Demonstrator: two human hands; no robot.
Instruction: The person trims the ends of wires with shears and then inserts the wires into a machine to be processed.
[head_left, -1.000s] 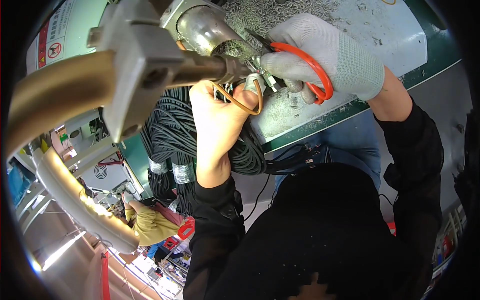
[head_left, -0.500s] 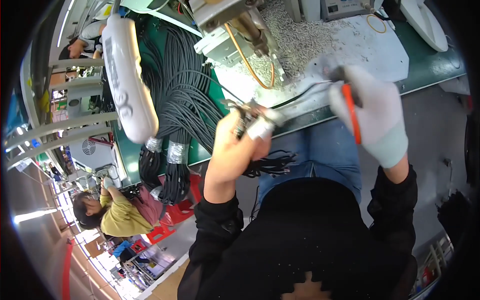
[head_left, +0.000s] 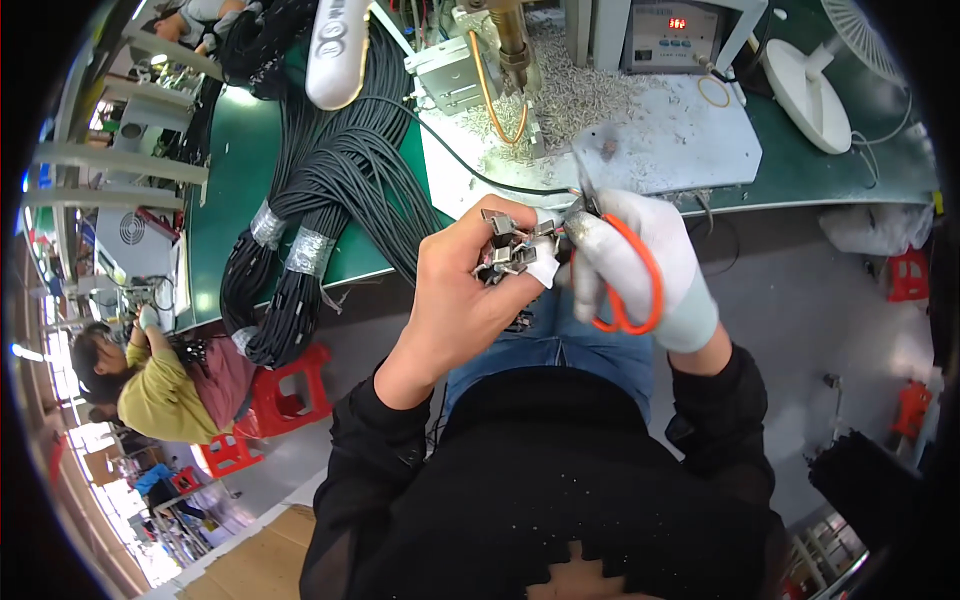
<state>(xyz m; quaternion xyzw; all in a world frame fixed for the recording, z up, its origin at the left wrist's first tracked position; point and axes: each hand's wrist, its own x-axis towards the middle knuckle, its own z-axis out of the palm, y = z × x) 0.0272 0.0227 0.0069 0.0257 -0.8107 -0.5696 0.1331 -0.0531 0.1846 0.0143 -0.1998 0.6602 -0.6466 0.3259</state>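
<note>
Several boxy silver metal connectors (head_left: 503,256) sit clutched in the ungloved left hand (head_left: 462,288), apparently for steadiness. The white-gloved right hand (head_left: 672,250) grasps orange-handled metal scissors (head_left: 654,280).

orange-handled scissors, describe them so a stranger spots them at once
Start at the white board on the green table. Below it in the picture, the white-gloved right grip holds the scissors. Orange looped handles set them apart from the black cable and metal pieces nearby.
</note>
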